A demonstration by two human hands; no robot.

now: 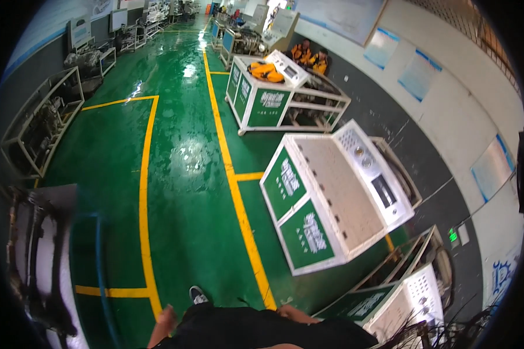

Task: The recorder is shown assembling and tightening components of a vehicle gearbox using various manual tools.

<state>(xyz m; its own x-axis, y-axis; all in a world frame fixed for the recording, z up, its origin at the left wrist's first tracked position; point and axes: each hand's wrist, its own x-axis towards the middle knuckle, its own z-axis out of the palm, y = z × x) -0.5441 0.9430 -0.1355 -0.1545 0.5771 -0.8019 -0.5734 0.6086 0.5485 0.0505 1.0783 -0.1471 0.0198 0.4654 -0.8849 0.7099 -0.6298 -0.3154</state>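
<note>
At the lower edge, my left hand (166, 320) hangs beside my dark clothing, over the green floor (183, 232). It is small and blurred, so its fingers do not show clearly. On the other side of my body is my right hand (297, 314), partly covered by dark cloth. I cannot make out its fingers, and no object shows in either hand. One shoe (198, 295), dark with a light edge, stands on the floor between the yellow lines. Nearest to my right hand is a green-and-white console bench (410, 302) with a metal frame.
Ahead on the right stand a white-and-green cabinet (364, 254) with a sloped control panel and another bench with an orange-and-black garment (266, 72). Two people (310, 53) in orange and black sit by the wall. Metal frames (43, 125) holding machinery line the left. Yellow lines (239, 203) mark the walkway.
</note>
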